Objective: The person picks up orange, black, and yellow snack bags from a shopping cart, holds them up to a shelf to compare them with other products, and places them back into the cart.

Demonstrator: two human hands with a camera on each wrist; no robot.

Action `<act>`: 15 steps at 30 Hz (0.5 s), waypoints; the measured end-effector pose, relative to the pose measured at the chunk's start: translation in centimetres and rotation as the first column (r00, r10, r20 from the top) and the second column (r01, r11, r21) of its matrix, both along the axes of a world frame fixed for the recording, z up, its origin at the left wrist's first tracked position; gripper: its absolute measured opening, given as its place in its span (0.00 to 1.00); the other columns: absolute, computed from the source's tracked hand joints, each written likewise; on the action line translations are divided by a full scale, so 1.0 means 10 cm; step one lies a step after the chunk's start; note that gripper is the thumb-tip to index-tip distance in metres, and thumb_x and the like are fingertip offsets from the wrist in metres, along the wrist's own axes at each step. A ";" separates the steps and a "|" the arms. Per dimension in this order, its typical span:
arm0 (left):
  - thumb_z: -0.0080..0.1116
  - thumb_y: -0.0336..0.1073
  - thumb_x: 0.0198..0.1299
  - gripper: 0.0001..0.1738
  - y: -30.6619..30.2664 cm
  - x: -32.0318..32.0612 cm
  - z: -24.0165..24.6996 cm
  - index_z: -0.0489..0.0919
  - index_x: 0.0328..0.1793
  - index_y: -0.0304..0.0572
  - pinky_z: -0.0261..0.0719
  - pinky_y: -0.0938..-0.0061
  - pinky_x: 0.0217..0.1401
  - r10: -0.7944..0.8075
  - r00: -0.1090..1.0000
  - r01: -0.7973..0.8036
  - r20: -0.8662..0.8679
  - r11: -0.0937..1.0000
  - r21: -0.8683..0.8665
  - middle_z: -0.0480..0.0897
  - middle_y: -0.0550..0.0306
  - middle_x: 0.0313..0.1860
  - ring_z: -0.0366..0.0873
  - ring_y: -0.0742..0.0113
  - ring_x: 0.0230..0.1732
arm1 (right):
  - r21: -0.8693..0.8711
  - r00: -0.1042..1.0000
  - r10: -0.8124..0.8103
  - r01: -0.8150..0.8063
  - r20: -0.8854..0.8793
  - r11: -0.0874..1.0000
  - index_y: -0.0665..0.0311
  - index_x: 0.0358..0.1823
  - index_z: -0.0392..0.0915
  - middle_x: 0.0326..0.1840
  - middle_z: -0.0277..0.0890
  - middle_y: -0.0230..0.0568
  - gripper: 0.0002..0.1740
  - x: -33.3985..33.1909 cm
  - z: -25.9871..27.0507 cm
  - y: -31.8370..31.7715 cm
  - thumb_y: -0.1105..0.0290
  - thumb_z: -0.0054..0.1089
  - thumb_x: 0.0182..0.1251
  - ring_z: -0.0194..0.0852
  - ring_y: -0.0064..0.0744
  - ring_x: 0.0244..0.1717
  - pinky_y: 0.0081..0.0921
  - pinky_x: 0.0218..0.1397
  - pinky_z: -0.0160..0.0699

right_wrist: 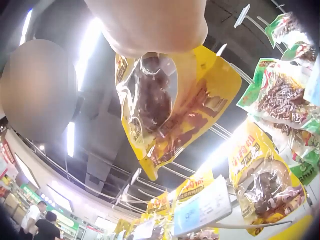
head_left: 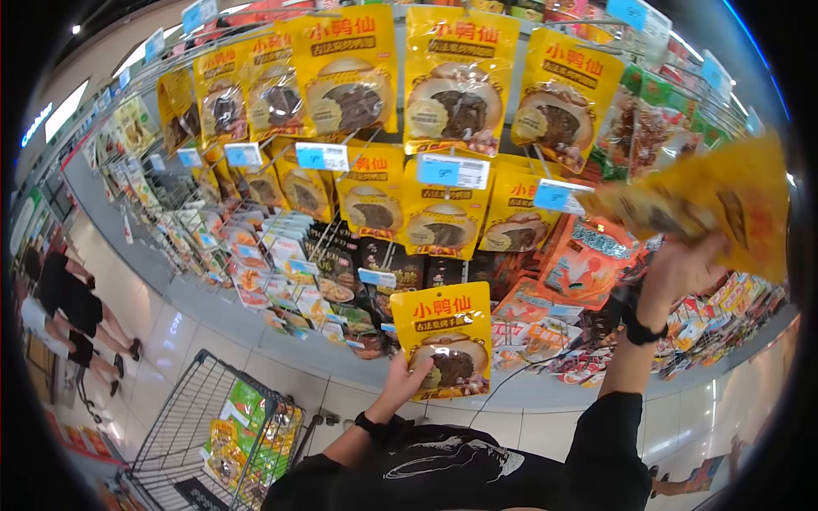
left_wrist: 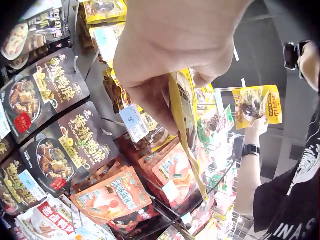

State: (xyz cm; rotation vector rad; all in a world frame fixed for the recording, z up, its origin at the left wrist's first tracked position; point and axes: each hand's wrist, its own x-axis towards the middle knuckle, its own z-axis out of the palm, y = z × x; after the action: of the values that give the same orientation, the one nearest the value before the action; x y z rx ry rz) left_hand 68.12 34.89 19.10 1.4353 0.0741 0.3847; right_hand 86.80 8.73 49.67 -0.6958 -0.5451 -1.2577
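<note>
My left hand (head_left: 399,385) pinches the side of a yellow snack bag (head_left: 445,345) with a clear window showing dark brown meat. It is upright, its printed front towards the head view. In the left wrist view that bag (left_wrist: 184,125) appears nearly edge-on below the fingers. Raised at the right, my right hand (head_left: 687,268) grips a second yellow bag (head_left: 740,204), tilted and blurred in the head view. The right wrist view shows this bag's (right_wrist: 170,107) window and brown contents under the hand (right_wrist: 150,25). Matching yellow bags (head_left: 460,77) hang on the rack ahead.
Price tags (head_left: 452,172) stick out on hooks along the rack. Orange packets (head_left: 588,260) hang low, and green-and-white bags (right_wrist: 280,95) hang at the right. A shopping cart (head_left: 183,426) with several packages stands at lower left. People (head_left: 77,298) are in the aisle beyond.
</note>
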 end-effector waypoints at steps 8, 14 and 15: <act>0.56 0.32 0.60 0.20 -0.05 0.08 -0.02 0.70 0.58 0.32 0.72 0.72 0.54 -0.023 0.999 0.019 0.038 0.997 0.079 0.78 0.51 0.50 0.75 0.66 0.51 | -0.582 0.713 -0.161 -0.398 -0.683 0.709 0.70 0.48 0.72 0.39 0.73 0.37 0.19 -0.49 -1.48 -0.18 0.59 0.48 0.72 0.70 0.26 0.39 0.22 0.42 0.70; 0.55 0.33 0.61 0.28 -0.07 0.14 -0.08 0.63 0.66 0.32 0.68 0.71 0.61 -0.157 0.986 0.151 0.056 0.984 0.093 0.75 0.50 0.57 0.71 0.65 0.57 | -0.180 0.193 -0.029 -0.833 -0.981 0.524 0.64 0.39 0.76 0.26 0.69 0.22 0.11 -0.84 -2.55 0.35 0.64 0.52 0.71 0.61 0.11 0.25 0.15 0.27 0.61; 0.56 0.34 0.61 0.29 -0.07 0.15 -0.17 0.63 0.66 0.32 0.68 0.71 0.61 -0.177 0.984 0.179 -0.025 0.980 0.090 0.75 0.51 0.57 0.71 0.66 0.57 | -0.173 0.184 -0.033 -0.833 -0.982 0.526 0.64 0.39 0.76 0.26 0.69 0.22 0.11 -0.84 -2.74 0.44 0.64 0.52 0.71 0.61 0.11 0.25 0.15 0.27 0.61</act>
State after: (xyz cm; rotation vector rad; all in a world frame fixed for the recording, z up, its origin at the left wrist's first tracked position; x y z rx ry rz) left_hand 69.60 34.18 17.44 1.5230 -0.0587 0.2310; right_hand 78.42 13.16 22.27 -1.6522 -0.1610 0.2448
